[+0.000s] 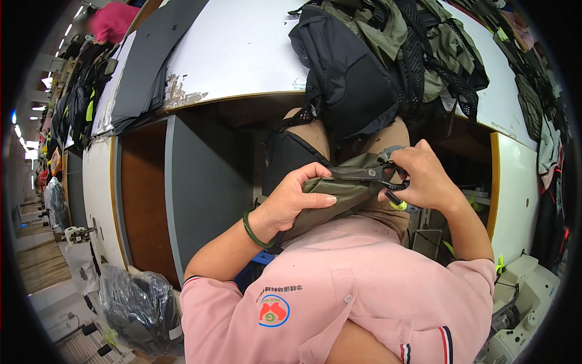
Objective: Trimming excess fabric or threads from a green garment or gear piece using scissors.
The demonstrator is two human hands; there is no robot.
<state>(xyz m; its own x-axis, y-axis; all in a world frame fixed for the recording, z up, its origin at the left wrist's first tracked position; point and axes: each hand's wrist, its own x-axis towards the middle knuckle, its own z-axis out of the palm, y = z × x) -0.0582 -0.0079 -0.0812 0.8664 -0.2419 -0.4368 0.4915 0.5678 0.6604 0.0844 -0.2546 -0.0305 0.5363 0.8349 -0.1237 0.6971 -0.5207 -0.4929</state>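
My left hand [297, 197] grips a fold of olive-green fabric [339, 191] held over my lap, thumb on top. My right hand [424, 179] pinches a small pair of dark thread snips [397, 182] against the fabric's black strap and snap. A green bangle sits on my left wrist. The fabric piece hangs down from a heap of black and olive garments with mesh panels [376, 60] that spills off the table edge onto my knees.
A white worktable [236, 48] with a wooden rim stretches ahead, dark sheets [145, 60] stacked at its left. A grey partition [206, 188] stands under it. A plastic bag [139, 309] lies at lower left. A white sewing machine [521, 303] sits at lower right.
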